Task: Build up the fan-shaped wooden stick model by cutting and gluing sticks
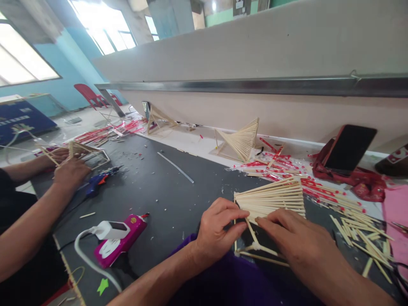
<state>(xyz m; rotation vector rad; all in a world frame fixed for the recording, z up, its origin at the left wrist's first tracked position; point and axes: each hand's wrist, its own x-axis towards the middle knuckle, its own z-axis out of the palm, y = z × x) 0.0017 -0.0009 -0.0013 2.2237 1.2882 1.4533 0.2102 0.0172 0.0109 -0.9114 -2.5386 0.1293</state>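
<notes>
Right of the magenta power strip (135,231), at the desk's (185,199) near edge, the stick frame (270,199) is facing me, its long axis running sideways, its slats fanning wider rightward; the left hand's (215,231) fingers are pinching a short stick (251,233); the right hand's (296,238) are bunching at the slats, their grip I can't tell; open desk is stretching beyond the strip, around a translucent rod (175,167); the strip's white label (110,247) is staying unreadable.

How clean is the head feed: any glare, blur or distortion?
Head view: windows at upper left blown out to white, with haze around them; head view: left hand, right hand and stick frame readable, finest detail soft; head view: wide-angle stretch toward the edges.
</notes>
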